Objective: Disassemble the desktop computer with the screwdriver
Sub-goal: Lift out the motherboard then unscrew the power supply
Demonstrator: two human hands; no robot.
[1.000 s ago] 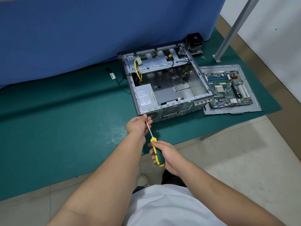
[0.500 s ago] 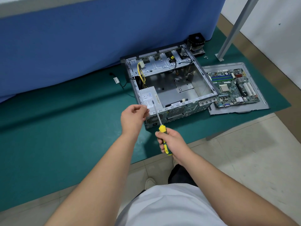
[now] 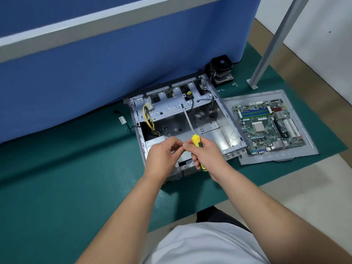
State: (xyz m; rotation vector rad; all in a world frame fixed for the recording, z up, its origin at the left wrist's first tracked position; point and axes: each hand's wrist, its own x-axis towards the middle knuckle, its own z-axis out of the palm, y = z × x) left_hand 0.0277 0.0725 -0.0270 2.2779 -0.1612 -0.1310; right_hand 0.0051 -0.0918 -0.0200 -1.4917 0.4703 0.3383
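A green mat (image 3: 57,178) covers the floor beneath a blue partition (image 3: 114,63) with a grey-white top rail. Beige floor tiles (image 3: 295,187) border the mat. A grey metal post (image 3: 274,37) stands before a white wall (image 3: 323,25).

Your two forearms are bare from elbow to wrist, your left hand (image 3: 162,159) and right hand (image 3: 207,155) wear no gloves, and below them you wear a plain white shirt (image 3: 205,244) over dark trousers (image 3: 219,216).
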